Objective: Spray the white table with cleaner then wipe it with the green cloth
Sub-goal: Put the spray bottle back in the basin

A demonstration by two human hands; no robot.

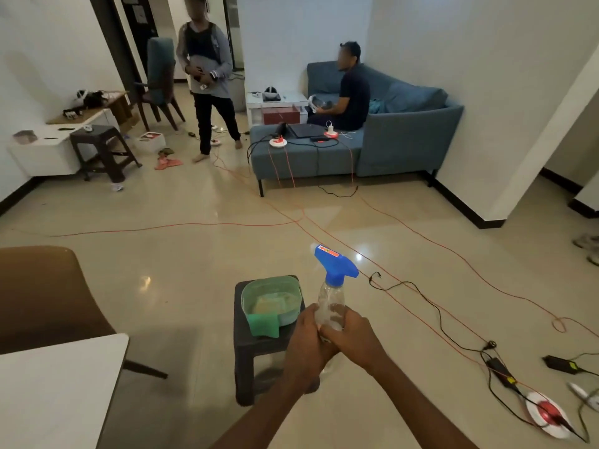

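Note:
I hold a clear spray bottle (329, 301) with a blue trigger head upright in front of me. My left hand (306, 335) and my right hand (351, 332) both wrap its lower body. The green cloth (265, 325) hangs over the front rim of a green basin (291, 315) on a dark plastic stool (251, 354), just left of my hands. A corner of the white table (55, 390) shows at the lower left, apart from my hands.
A brown chair (42, 296) stands behind the white table. Orange and black cables (431, 306), a power adapter and a round socket reel (547, 414) lie on the floor to the right. One person stands and another sits on a blue sofa (408, 137) across the room.

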